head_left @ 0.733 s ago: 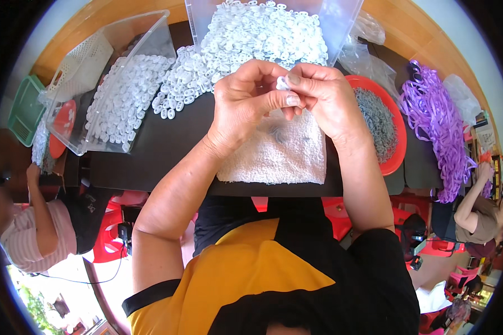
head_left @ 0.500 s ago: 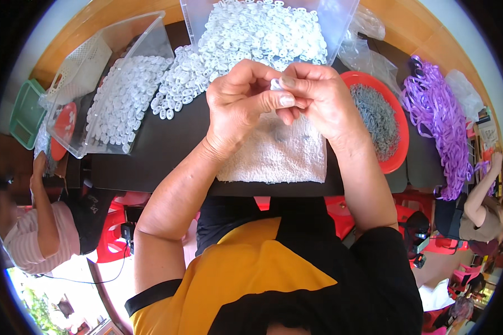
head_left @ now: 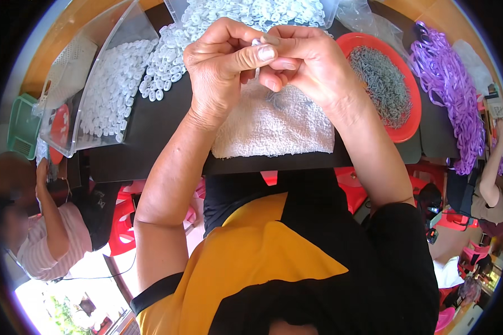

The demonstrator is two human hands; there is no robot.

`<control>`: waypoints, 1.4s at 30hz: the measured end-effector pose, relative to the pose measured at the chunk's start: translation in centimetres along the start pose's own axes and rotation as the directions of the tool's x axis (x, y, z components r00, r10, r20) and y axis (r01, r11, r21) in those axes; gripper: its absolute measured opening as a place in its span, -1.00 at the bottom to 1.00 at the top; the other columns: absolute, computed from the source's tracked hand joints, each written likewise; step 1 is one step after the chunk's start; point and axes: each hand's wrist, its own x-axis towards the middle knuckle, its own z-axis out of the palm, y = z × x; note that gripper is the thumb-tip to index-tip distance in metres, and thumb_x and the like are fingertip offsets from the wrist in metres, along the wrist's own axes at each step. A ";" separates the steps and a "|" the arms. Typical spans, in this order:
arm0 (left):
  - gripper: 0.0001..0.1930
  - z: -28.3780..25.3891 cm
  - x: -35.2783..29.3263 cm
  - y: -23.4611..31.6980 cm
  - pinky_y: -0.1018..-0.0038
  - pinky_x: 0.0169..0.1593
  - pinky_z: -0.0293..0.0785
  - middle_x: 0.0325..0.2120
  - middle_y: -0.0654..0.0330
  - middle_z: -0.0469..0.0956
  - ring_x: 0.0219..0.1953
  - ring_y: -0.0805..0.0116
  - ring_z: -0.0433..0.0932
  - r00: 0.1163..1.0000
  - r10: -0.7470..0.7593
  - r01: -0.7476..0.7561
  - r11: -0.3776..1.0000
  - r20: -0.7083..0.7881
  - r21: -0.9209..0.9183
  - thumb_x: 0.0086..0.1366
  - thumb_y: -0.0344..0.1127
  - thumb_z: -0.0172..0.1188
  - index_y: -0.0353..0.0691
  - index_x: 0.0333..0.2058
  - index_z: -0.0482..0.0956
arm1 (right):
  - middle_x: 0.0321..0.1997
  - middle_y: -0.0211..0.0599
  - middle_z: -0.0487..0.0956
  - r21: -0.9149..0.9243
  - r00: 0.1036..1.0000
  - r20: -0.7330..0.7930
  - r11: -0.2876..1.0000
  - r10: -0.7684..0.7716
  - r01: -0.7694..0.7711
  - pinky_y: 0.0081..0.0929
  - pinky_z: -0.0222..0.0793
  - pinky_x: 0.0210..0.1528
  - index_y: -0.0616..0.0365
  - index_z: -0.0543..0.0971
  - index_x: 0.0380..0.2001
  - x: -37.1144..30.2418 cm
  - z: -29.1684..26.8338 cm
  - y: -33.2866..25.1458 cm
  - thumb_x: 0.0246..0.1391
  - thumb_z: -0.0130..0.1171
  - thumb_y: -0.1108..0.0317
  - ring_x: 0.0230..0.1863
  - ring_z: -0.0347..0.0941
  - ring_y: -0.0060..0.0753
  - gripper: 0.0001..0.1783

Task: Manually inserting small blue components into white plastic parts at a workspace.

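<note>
My left hand (head_left: 221,70) and my right hand (head_left: 313,67) meet above a white towel (head_left: 274,134). Their thumbs and fingers pinch a small white plastic piece (head_left: 256,42) between them, most of it hidden by the fingertips. It resembles the loose white oval pieces (head_left: 165,61) heaped just beyond my left hand. A few small grey bits (head_left: 275,100) lie on the towel under my hands. To the right of my right wrist is a red bowl (head_left: 412,103) filled with small grey metal parts (head_left: 379,84), too small to name exactly.
Clear plastic bins (head_left: 142,25) of white pieces stand at the left and back. A purple ribbon bundle (head_left: 450,106) lies at the right of the dark table (head_left: 145,156). A green basket (head_left: 22,125) stands far left. Co-workers sit at the left (head_left: 50,240) and right (head_left: 489,192).
Both hands appear higher in the picture, still pinching the white piece. The table and its contents have also shifted upward in view, as the head view tilted.
</note>
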 end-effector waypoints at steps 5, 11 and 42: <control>-0.84 0.5 0.0 -0.1 0.72 -0.64 0.25 -0.57 0.28 0.56 -0.65 0.64 0.41 1.000 -0.010 0.010 1.000 -0.005 -0.030 0.09 -0.40 0.39 -0.26 -0.41 0.56 | -0.68 -0.39 0.39 -0.029 0.998 -0.068 0.999 -0.019 0.017 -0.60 0.27 -0.55 0.27 0.46 -0.58 -0.1 0.1 0.0 0.10 0.17 0.38 -0.64 0.45 -0.41 -0.76; -0.86 1.4 0.2 -0.4 0.66 -0.55 0.34 -0.54 0.25 0.56 -0.55 0.59 0.47 0.992 -0.094 0.093 0.996 -0.079 -0.013 0.18 -0.45 0.29 -0.32 -0.28 0.57 | -0.63 -0.48 0.44 -0.395 0.927 -0.243 0.902 -0.285 0.174 -0.69 0.24 -0.52 0.22 0.54 -0.50 0.2 0.1 0.1 0.10 0.21 0.34 -0.60 0.40 -0.61 -0.81; -0.82 1.0 -0.1 0.1 0.61 -0.60 0.27 -0.62 0.25 0.47 -0.65 0.54 0.38 0.957 -0.270 0.285 0.944 -0.104 0.168 0.26 -0.32 0.10 -0.35 -0.32 0.53 | -0.58 -0.42 0.48 -0.599 0.821 -0.368 0.787 -0.436 0.150 -0.66 0.29 -0.50 0.28 0.53 -0.43 0.0 1.7 0.9 0.13 0.17 0.41 -0.56 0.37 -0.66 -0.86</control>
